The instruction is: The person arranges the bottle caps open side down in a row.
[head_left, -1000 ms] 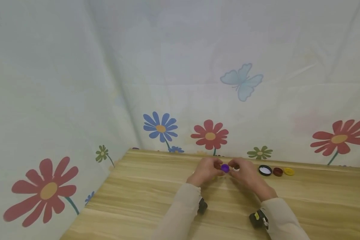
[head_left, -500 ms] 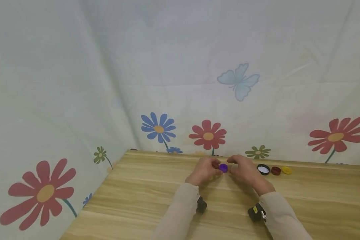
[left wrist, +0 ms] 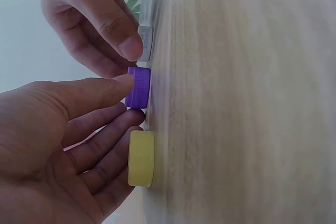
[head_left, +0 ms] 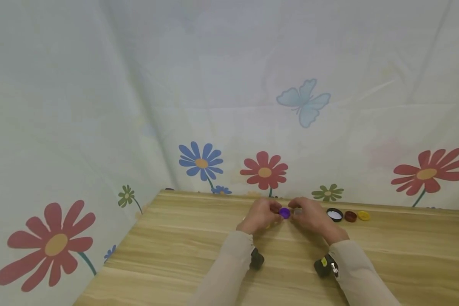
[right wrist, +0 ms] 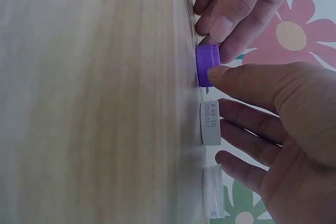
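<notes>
A purple bottle cap with ridged sides stands on the table between both hands. My left hand holds it at its left edge between thumb and forefinger; the exact contact is partly hidden. My right hand is just right of the cap, fingers loosely bent, with a small gap in the head view. Under the right hand is a white cap printed with small characters, and beyond it a clear lid. A yellow cap sits beside the left fingers, mostly covered in the head view.
Farther right along the table's back edge lie a black-rimmed lid, a dark red cap and a flat yellow lid. A flower-printed cloth hangs behind the wooden table.
The head view has shifted slightly. The purple cap stays between the hands, now seeming lower and flatter. The right fingers have drawn slightly back from it.
</notes>
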`<state>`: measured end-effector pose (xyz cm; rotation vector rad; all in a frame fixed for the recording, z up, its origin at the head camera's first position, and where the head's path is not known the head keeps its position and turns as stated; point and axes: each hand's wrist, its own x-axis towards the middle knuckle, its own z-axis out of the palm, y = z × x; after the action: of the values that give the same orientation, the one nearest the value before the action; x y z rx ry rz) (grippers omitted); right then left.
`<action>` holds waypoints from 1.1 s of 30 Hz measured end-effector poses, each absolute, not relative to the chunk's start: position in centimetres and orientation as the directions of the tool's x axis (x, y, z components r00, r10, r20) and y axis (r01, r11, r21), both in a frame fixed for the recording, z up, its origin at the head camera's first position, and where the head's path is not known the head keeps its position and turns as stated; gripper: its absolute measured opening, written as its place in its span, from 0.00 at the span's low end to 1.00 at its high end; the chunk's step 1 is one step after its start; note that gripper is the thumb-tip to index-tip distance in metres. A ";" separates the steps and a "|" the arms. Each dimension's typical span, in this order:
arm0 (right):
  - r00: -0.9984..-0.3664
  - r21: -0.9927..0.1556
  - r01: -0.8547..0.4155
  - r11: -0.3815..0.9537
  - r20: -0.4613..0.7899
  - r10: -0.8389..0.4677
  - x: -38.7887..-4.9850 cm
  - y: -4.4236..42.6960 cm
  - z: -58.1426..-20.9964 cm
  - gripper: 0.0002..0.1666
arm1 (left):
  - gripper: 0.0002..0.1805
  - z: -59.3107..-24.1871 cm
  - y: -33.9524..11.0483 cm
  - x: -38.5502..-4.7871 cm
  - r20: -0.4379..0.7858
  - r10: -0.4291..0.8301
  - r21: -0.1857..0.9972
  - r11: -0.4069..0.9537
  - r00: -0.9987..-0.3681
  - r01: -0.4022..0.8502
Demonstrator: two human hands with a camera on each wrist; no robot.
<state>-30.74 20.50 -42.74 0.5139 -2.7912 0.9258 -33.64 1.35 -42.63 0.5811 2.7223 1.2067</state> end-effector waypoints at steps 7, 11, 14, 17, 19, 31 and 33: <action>-0.926 -0.543 -0.377 0.751 0.240 -0.291 -31.0 20.1 -42.9 0.13 | 0.14 -42.7 1.3 -33.6 0.076 0.397 0.717 0.616 -0.915 0.327; -0.927 -0.546 -0.375 0.750 0.226 -0.299 -31.0 19.9 -42.8 0.13 | 0.14 -42.8 1.3 -33.6 0.088 0.409 0.719 0.605 -0.908 0.342; -0.923 -0.538 -0.384 0.750 0.232 -0.306 -31.0 19.9 -42.8 0.13 | 0.14 -42.9 1.3 -33.7 0.103 0.426 0.720 0.592 -0.899 0.363; -0.920 -0.530 -0.391 0.753 0.239 -0.310 -31.0 19.7 -42.8 0.13 | 0.14 -43.0 1.2 -33.8 0.120 0.439 0.715 0.583 -0.890 0.384; -0.919 -0.528 -0.393 0.753 0.241 -0.311 -31.0 19.7 -42.8 0.13 | 0.14 -43.1 1.2 -33.9 0.125 0.442 0.714 0.581 -0.888 0.390; -0.921 -0.568 -0.390 0.725 0.260 -0.291 -30.6 19.8 -42.1 0.14 | 0.15 -42.6 0.8 -34.0 0.150 0.469 0.749 0.521 -0.871 0.409; -0.920 -0.573 -0.392 0.720 0.264 -0.291 -30.4 19.8 -42.0 0.14 | 0.16 -42.6 0.7 -33.9 0.157 0.478 0.755 0.507 -0.864 0.417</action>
<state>-30.44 19.80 -42.01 0.5536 -2.7678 0.9749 -33.93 0.68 -42.57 0.7926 2.6643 1.3041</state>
